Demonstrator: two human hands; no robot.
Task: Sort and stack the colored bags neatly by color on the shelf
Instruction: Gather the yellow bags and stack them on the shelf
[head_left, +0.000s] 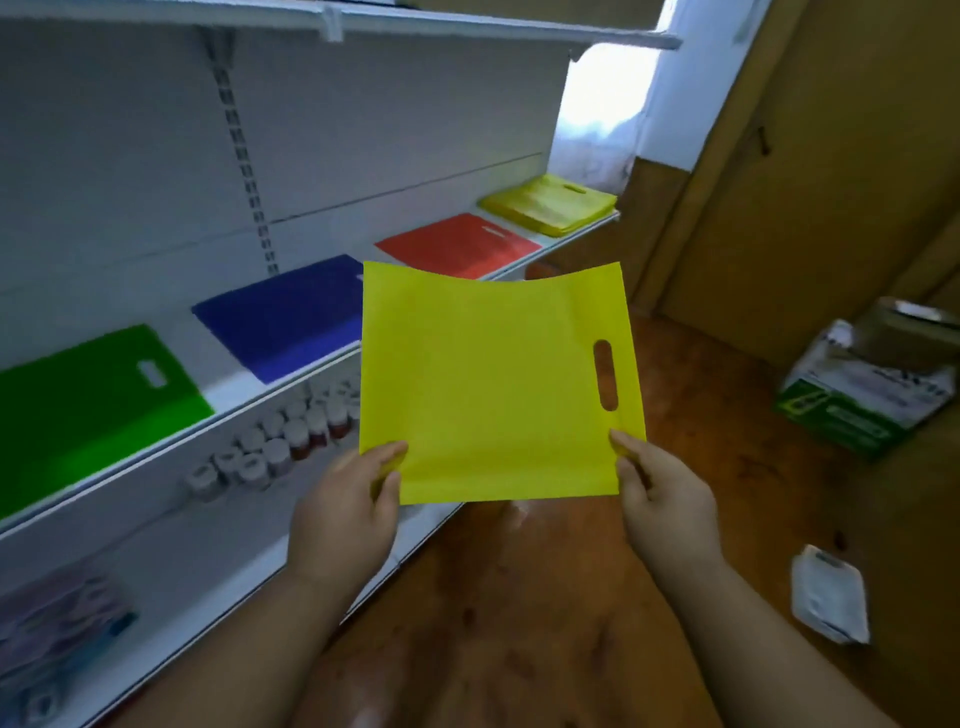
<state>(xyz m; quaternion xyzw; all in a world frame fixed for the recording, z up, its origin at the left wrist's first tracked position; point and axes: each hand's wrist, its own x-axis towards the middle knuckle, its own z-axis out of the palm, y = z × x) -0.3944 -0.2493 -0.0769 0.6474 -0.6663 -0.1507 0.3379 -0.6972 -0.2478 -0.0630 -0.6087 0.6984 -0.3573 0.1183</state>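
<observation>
White shelving (270, 374) runs along the left of the frame above a brown floor, with a wooden door at the upper right. At centre frame a yellow bag (493, 384) is held up flat in the air, its cut-out handle slot toward its right edge. The left hand (345, 514) pinches the bag's lower left corner, thumb on the front face, fingers closed behind. The right hand (662, 499) pinches the lower right corner just below the slot. The bag rises above both hands, its top edge sagging slightly.

Behind it on the shelf lie, from lower left to upper right, a green bag (78, 405), a blue bag (280, 317), a red bag (457, 244) and a yellow stack (550, 202). Small jars (280, 441) sit on the shelf below. A cardboard box (862, 395) rests on the floor at right.
</observation>
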